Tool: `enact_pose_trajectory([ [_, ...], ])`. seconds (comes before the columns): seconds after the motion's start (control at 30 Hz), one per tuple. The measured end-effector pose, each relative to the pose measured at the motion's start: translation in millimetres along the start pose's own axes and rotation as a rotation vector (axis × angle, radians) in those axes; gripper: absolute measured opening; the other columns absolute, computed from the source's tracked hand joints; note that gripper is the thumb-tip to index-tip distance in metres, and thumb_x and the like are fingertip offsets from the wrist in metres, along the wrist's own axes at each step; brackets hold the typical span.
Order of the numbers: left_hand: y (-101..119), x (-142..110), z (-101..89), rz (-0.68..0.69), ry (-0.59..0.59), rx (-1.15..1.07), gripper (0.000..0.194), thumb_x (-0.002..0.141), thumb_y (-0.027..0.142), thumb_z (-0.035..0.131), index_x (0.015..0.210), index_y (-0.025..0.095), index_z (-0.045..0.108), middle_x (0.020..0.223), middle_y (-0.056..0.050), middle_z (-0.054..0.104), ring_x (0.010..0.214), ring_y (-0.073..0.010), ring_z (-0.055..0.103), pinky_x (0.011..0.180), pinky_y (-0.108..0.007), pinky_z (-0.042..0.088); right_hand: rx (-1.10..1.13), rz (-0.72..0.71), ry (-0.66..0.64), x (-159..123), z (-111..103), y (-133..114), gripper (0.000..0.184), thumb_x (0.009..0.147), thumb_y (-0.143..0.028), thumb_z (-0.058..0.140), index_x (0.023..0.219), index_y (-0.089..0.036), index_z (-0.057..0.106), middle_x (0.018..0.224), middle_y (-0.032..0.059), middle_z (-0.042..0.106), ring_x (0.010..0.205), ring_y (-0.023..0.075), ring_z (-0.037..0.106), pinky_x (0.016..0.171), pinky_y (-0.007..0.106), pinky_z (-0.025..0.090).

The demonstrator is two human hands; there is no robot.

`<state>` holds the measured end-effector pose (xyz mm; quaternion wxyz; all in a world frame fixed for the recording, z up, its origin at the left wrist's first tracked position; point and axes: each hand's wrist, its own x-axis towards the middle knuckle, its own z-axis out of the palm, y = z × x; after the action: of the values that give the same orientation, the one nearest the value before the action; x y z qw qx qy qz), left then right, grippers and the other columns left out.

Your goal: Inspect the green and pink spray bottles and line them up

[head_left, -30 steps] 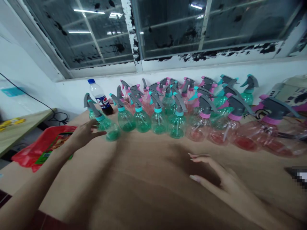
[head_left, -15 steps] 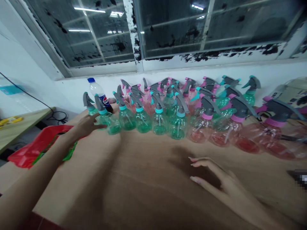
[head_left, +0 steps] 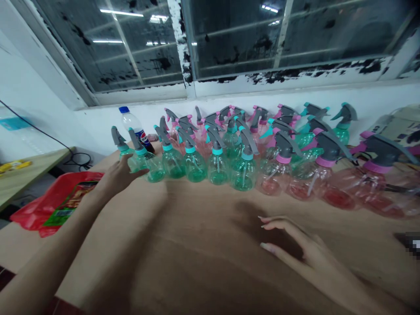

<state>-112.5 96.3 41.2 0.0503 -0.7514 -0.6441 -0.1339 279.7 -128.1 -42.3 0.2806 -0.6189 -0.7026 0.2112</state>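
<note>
My left hand [head_left: 120, 177] is at the left end of a row of spray bottles, thumb apart from the fingers. Its fingertips are at the leftmost green spray bottle [head_left: 126, 155], partly hiding it; whether they touch is unclear. The thumb points across the front of a second green spray bottle [head_left: 152, 170] with a grey trigger head. My right hand [head_left: 298, 245] hovers low over the table [head_left: 197, 227], empty, fingers gently curved and thumb apart. In front of it stand green spray bottles [head_left: 243, 177] and pink spray bottles [head_left: 306, 183].
Several more spray bottles with grey heads crowd behind the front row. A cola bottle [head_left: 136, 127] with a blue cap stands by the wall at the left. On the table's left side lies a red plastic bag [head_left: 36, 210] with a green packet [head_left: 61, 216]. A window [head_left: 124, 48] is behind.
My left hand has shifted slightly left and down, its thumb spreading a little. The leftmost bottle's head has moved slightly left. My right hand has stayed still.
</note>
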Motion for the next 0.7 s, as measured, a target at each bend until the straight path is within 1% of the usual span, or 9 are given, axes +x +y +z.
enact_pose_trajectory([
  [0.07, 14, -7, 0.0, -0.050, 0.018, 0.025, 0.080, 0.086, 0.069, 0.026, 0.128, 0.002, 0.035, 0.081, -0.002, 0.056, 0.091, -0.0315, 0.059, 0.078, -0.040, 0.043, -0.006, 0.011, 0.000, -1, 0, 0, 0.026, 0.085, -0.046, 0.048, 0.107, -0.033, 0.051, 0.119, -0.0013, 0.060, 0.106, 0.0220, 0.059, 0.091, 0.041, 0.048],
  [0.1, 23, -8, 1.3, -0.063, 0.023, 0.031, 0.074, 0.088, 0.067, 0.025, 0.127, 0.005, 0.039, 0.080, -0.001, 0.057, 0.089, -0.0293, 0.060, 0.076, -0.037, 0.043, -0.006, 0.014, -0.001, -1, 0, 0, 0.026, 0.085, -0.047, 0.048, 0.107, -0.033, 0.051, 0.119, -0.0018, 0.059, 0.107, 0.0217, 0.059, 0.091, 0.041, 0.048],
  [0.13, 31, -8, 3.5, -0.065, 0.021, 0.032, 0.070, 0.088, 0.066, 0.026, 0.125, 0.009, 0.043, 0.079, -0.001, 0.058, 0.085, -0.0271, 0.061, 0.073, -0.034, 0.043, -0.005, 0.015, -0.001, -2, 0, 0, 0.026, 0.085, -0.047, 0.048, 0.107, -0.033, 0.051, 0.119, -0.0022, 0.059, 0.108, 0.0213, 0.058, 0.091, 0.040, 0.047],
  [0.2, 47, -2, 10.2, -0.065, 0.021, 0.028, 0.062, 0.087, 0.064, 0.035, 0.123, 0.016, 0.048, 0.080, -0.001, 0.062, 0.081, -0.0242, 0.062, 0.069, -0.029, 0.043, -0.003, 0.013, 0.003, -3, 0, 1, 0.025, 0.085, -0.046, 0.049, 0.106, -0.034, 0.051, 0.119, -0.0027, 0.059, 0.108, 0.0207, 0.058, 0.091, 0.039, 0.047],
  [0.27, 61, 9, 17.9, -0.093, 0.031, 0.034, 0.062, 0.083, 0.066, 0.040, 0.122, 0.018, 0.050, 0.085, -0.005, 0.066, 0.083, -0.0259, 0.062, 0.067, -0.029, 0.042, 0.001, 0.001, 0.007, -3, 1, 0, 0.024, 0.085, -0.046, 0.049, 0.106, -0.034, 0.051, 0.119, -0.0028, 0.059, 0.109, 0.0203, 0.057, 0.092, 0.038, 0.047],
  [0.33, 71, 21, 23.6, -0.132, 0.040, 0.053, 0.068, 0.079, 0.070, 0.041, 0.117, 0.015, 0.054, 0.091, -0.011, 0.066, 0.087, -0.0300, 0.061, 0.068, -0.031, 0.042, 0.007, -0.014, 0.010, -4, 1, 0, 0.024, 0.085, -0.046, 0.049, 0.105, -0.033, 0.052, 0.119, -0.0026, 0.060, 0.109, 0.0198, 0.057, 0.092, 0.038, 0.046],
  [0.4, 77, 30, 25.9, -0.144, 0.027, 0.067, 0.073, 0.078, 0.073, 0.039, 0.112, 0.011, 0.056, 0.095, -0.015, 0.066, 0.088, -0.0318, 0.060, 0.068, -0.033, 0.040, 0.013, -0.018, 0.010, -4, 1, -2, 0.024, 0.085, -0.047, 0.048, 0.104, -0.033, 0.051, 0.118, -0.0024, 0.060, 0.108, 0.0193, 0.058, 0.092, 0.037, 0.046],
  [0.5, 80, 34, 23.1, -0.125, -0.011, 0.082, 0.077, 0.078, 0.074, 0.038, 0.108, 0.006, 0.056, 0.096, -0.016, 0.064, 0.087, -0.0300, 0.059, 0.068, -0.032, 0.039, 0.016, -0.007, 0.005, -5, 0, -3, 0.023, 0.086, -0.047, 0.048, 0.104, -0.033, 0.051, 0.117, -0.0029, 0.061, 0.107, 0.0190, 0.058, 0.092, 0.037, 0.046],
  [0.7, 73, 20, 9.4, -0.032, -0.078, 0.123, 0.078, 0.078, 0.076, 0.036, 0.107, 0.007, 0.058, 0.089, -0.011, 0.063, 0.081, -0.0254, 0.057, 0.066, -0.030, 0.038, 0.015, 0.049, -0.039, -7, 1, -5, 0.026, 0.085, -0.051, 0.046, 0.105, -0.036, 0.051, 0.118, -0.0056, 0.061, 0.107, 0.0205, 0.058, 0.094, 0.043, 0.045],
])
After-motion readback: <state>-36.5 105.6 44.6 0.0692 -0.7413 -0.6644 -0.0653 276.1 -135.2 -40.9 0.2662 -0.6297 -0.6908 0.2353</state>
